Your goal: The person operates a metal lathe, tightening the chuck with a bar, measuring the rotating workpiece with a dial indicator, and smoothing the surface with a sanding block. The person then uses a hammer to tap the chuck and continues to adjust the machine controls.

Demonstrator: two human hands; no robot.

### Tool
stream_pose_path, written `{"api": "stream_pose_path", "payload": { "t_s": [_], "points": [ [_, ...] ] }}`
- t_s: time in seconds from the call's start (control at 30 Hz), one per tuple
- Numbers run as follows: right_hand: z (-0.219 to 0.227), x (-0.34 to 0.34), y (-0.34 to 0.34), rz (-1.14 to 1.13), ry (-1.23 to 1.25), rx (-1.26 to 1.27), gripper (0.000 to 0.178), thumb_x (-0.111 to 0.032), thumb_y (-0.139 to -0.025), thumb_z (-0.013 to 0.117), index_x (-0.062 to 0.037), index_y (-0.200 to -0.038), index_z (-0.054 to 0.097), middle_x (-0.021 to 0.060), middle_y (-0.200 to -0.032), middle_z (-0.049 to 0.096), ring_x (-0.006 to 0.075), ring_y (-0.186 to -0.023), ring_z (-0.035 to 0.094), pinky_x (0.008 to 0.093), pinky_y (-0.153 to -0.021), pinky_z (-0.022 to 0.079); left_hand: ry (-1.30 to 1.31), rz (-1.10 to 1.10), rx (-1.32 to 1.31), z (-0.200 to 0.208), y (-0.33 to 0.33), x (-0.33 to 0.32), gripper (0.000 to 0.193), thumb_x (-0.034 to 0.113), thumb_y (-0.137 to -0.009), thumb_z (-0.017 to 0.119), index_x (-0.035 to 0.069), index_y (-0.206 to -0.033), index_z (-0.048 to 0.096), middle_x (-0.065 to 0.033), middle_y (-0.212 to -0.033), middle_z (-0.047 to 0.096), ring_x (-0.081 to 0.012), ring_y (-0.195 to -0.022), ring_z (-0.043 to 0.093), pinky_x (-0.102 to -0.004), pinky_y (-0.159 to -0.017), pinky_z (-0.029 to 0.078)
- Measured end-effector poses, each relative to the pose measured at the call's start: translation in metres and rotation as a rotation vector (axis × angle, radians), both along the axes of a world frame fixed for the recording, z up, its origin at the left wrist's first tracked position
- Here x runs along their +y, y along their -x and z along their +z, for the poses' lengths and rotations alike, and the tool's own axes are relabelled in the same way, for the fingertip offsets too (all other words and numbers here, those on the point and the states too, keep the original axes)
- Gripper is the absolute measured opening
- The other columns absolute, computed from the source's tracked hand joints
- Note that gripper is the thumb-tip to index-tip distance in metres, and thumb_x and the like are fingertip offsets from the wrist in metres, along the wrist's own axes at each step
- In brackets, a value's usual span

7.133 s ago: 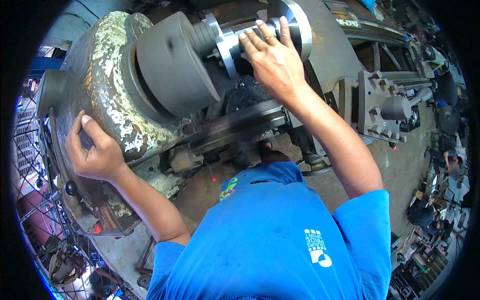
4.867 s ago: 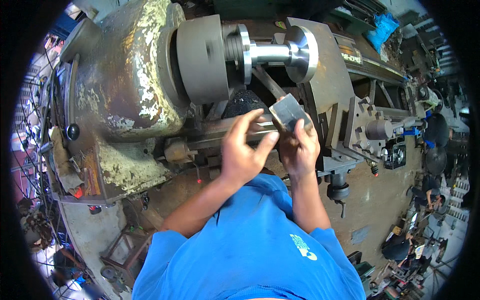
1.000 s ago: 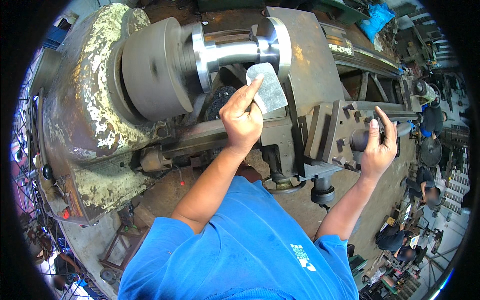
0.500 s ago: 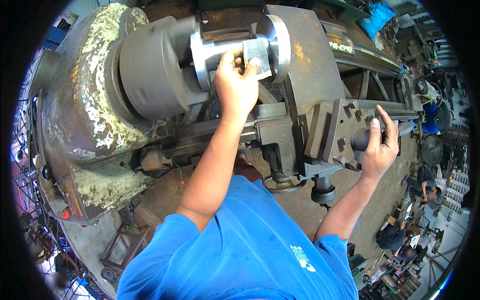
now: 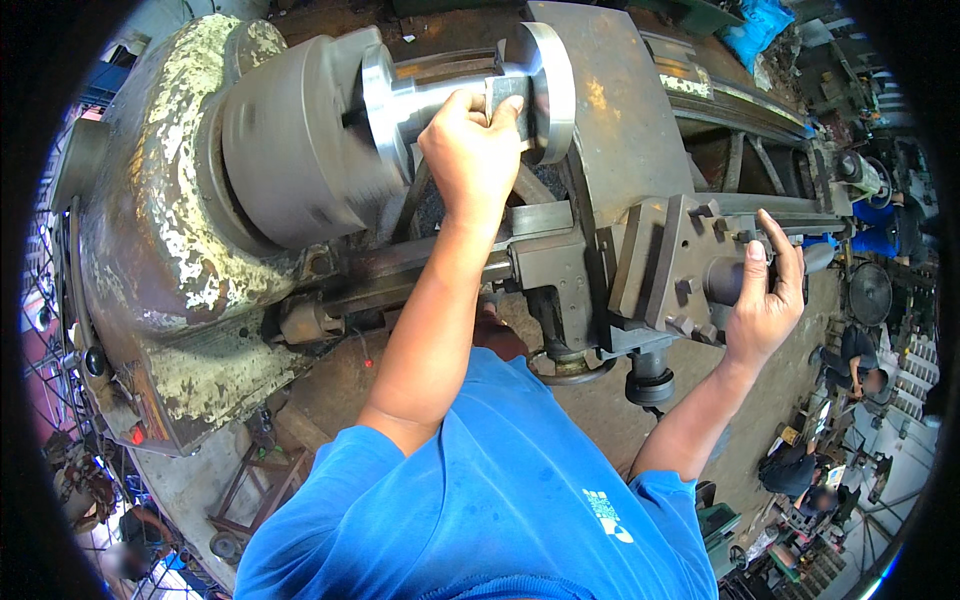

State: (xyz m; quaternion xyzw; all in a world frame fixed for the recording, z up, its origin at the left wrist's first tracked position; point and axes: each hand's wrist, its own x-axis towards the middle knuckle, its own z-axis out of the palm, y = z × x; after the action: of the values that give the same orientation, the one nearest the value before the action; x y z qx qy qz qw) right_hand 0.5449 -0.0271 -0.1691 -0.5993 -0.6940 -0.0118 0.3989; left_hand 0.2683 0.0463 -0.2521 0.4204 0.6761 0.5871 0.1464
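My left hand [image 5: 466, 155] pinches a small dark grey piece of abrasive cloth [image 5: 509, 92], thumb on top, against the shiny metal shaft [image 5: 432, 96] of a flanged workpiece. One bright flange [image 5: 385, 105] stands on each side of that hand, the other flange [image 5: 556, 95] being on the right. A lathe chuck [image 5: 290, 140], blurred by spinning, carries the workpiece. My right hand [image 5: 767, 300] rests at the lever handle [image 5: 819, 258] of the square tool post [image 5: 675, 265]. Its thumb and index finger are stretched apart; the other fingers are mostly hidden.
Left of the chuck bulks the headstock [image 5: 165, 200] with flaking paint. The carriage [image 5: 555, 250] and a handwheel [image 5: 570, 375] lie near my body. Lathe bed rails run to the far right. Several people sit in the workshop at right; a blue bag [image 5: 757, 35] lies at the back.
The spinning chuck, workpiece and headstock appear slightly shifted left in the picture. My left hand has moved slightly up and left, still pressing the cloth to the shaft. My right hand is nearly unchanged.
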Motion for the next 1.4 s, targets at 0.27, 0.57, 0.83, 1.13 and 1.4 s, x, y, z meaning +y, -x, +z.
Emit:
{"api": "stream_pose_path", "payload": {
  "t_s": [0.27, 0.57, 0.83, 1.13, 1.4],
  "points": [
    [-0.001, 0.0, -0.001, -0.011, 0.008, -0.012, 0.025, -0.014, -0.094, 0.067, -0.007, -0.118, 0.072, 0.007, -0.117, 0.073, 0.0239, -0.114, 0.064, 0.0486, -0.117, 0.03, -0.069, 0.011, -0.019, -0.005, -0.003, 0.003, 0.029, 0.019, -0.076, 0.086, 0.0, -0.073, 0.064, -0.0066, -0.056, 0.062, -0.0114, -0.051, 0.058, -0.0293, -0.053, 0.047],
    [-0.003, 0.0, -0.001, -0.017, 0.018, 0.012, 0.025, -0.014, -0.095, 0.066, -0.0073, -0.119, 0.071, 0.0073, -0.117, 0.073, 0.0232, -0.116, 0.064, 0.0486, -0.117, 0.031, -0.01, 0.046, 0.032, 0.0, -0.005, 0.004, 0.027, 0.017, -0.076, 0.086, -0.001, -0.074, 0.066, -0.0084, -0.058, 0.065, -0.0138, -0.053, 0.063, -0.0303, -0.055, 0.05],
    [-0.002, -0.001, -0.001, -0.016, 0.014, -0.009, 0.025, -0.015, -0.095, 0.066, -0.0063, -0.118, 0.072, 0.008, -0.117, 0.073, 0.0243, -0.116, 0.064, 0.0475, -0.116, 0.032, -0.005, 0.037, 0.069, 0.011, -0.003, 0.01, 0.025, 0.016, -0.076, 0.084, -0.001, -0.073, 0.066, -0.0136, -0.061, 0.068, -0.0196, -0.054, 0.066, -0.0334, -0.057, 0.052],
    [-0.003, -0.001, 0.001, -0.023, 0.022, 0.064, 0.025, -0.011, -0.094, 0.067, -0.0051, -0.117, 0.072, 0.0091, -0.116, 0.073, 0.0245, -0.114, 0.063, 0.0435, -0.113, 0.035, 0.138, -0.018, 0.254, 0.025, 0.02, 0.043, 0.029, 0.025, -0.07, 0.085, 0.0, -0.069, 0.07, -0.0171, -0.068, 0.07, -0.0236, -0.065, 0.07, -0.0362, -0.067, 0.055],
    [-0.001, -0.001, 0.001, -0.012, 0.004, 0.026, 0.024, -0.01, -0.094, 0.067, -0.0043, -0.117, 0.072, 0.0103, -0.115, 0.073, 0.0241, -0.112, 0.063, 0.0418, -0.111, 0.037, 0.167, -0.035, 0.107, 0.033, 0.016, 0.018, 0.034, 0.019, -0.077, 0.083, -0.005, -0.096, 0.069, -0.019, -0.084, 0.075, -0.0236, -0.076, 0.074, -0.035, -0.073, 0.058]
  ]
}}
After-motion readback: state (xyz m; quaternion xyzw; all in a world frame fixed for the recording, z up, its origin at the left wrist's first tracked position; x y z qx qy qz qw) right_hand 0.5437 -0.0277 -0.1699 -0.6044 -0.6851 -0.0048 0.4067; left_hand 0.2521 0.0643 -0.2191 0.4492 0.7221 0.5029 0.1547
